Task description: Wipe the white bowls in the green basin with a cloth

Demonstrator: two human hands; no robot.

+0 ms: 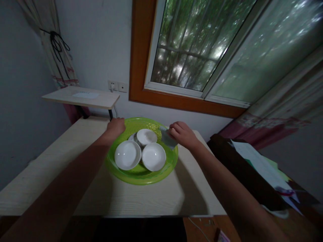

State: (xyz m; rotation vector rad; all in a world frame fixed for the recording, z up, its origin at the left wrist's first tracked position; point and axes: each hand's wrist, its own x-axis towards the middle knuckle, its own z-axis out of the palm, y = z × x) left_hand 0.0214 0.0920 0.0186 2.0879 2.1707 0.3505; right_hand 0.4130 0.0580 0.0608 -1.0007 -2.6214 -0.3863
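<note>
A round lime-green plastic basin [141, 179] rests on the light wooden table. Three white bowls sit close together inside it: one at the left [127, 155], one at the right [153, 157] and one at the back [146, 137]. Between them shows the edge of another white dish [133, 137], mostly covered. My left hand [116, 126] is closed on the basin's rim at its far left. At the far right of the basin, my right hand [182, 133] pinches a grey cloth [167, 138], which hangs down over the basin's inner wall.
The pale wooden table [151, 200] stands against the wall under a barred window [186, 47]. A small raised shelf [83, 97] with a paper on it is at the back left. Wall sockets [117, 86] are behind. To the right lie papers [259, 164] on a dark surface.
</note>
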